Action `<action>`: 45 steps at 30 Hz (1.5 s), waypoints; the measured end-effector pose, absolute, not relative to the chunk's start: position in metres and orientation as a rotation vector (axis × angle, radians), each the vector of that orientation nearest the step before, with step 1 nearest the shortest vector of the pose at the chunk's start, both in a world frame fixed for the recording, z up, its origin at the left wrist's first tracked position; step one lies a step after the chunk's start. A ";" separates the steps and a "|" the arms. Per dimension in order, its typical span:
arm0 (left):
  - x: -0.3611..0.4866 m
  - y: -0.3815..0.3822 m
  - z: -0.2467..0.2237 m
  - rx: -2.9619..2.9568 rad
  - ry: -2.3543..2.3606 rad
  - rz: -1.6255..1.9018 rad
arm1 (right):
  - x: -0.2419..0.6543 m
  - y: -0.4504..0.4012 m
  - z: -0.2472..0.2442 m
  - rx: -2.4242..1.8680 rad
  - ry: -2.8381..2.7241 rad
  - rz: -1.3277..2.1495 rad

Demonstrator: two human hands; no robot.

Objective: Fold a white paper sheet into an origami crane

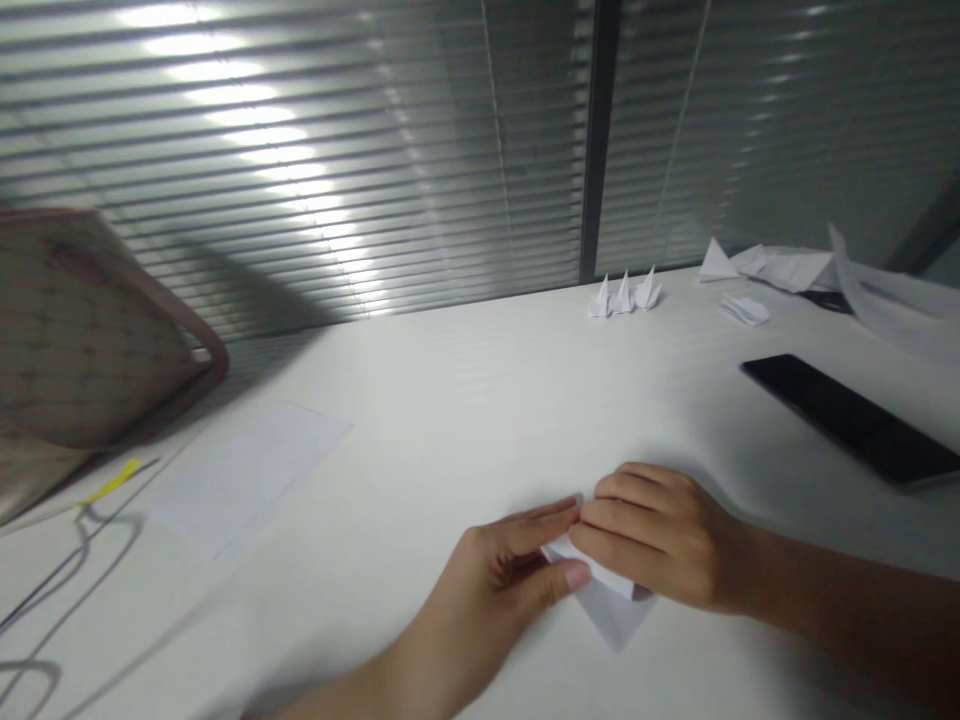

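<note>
Low over the front of the white table, both hands meet on a folded piece of white paper (616,612). My left hand (506,575) pinches its left side, thumb in front and fingers behind. Curled over its top and right side, my right hand (664,535) presses on the paper, with the thumb mostly hidden underneath. One pointed corner of the sheet sticks out below the hands toward me. Much of the fold is covered by the fingers.
Three small folded paper figures (625,295) stand in a row at the back. A black phone (855,415) lies to the right, near loose papers (787,268) and a small folded paper (745,309). On the left are a flat sheet (255,475), cables (82,545) and a bag (90,340).
</note>
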State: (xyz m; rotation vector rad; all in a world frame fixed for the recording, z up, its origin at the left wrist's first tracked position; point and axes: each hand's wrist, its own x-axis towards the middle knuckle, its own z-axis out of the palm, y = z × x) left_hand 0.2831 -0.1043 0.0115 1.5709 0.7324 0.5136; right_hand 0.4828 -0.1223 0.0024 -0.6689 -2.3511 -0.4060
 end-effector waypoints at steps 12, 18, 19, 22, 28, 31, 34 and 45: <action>0.285 -0.107 0.013 1.034 0.944 0.638 | 0.485 -0.136 0.009 -0.954 -1.963 -0.247; 0.286 -0.105 0.014 1.051 0.958 0.775 | 0.482 -0.132 0.007 -0.915 -1.982 0.262; 0.287 -0.105 0.015 1.082 0.988 0.790 | 0.480 -0.131 0.006 -0.932 -1.948 0.329; 0.288 -0.106 0.014 1.210 1.049 0.842 | 0.475 -0.131 0.003 -1.028 -1.809 0.538; 0.287 -0.104 0.010 1.386 1.015 0.893 | 0.474 -0.133 0.004 -1.059 -1.692 0.803; 0.286 -0.103 0.012 1.385 1.026 0.861 | 0.476 -0.131 0.004 -1.088 -1.721 0.802; 0.286 -0.103 0.014 1.388 0.993 0.862 | 0.477 -0.128 0.002 -1.132 -1.665 0.917; 0.287 -0.102 0.007 1.108 0.912 0.897 | 0.482 -0.125 0.005 -1.211 -1.612 1.096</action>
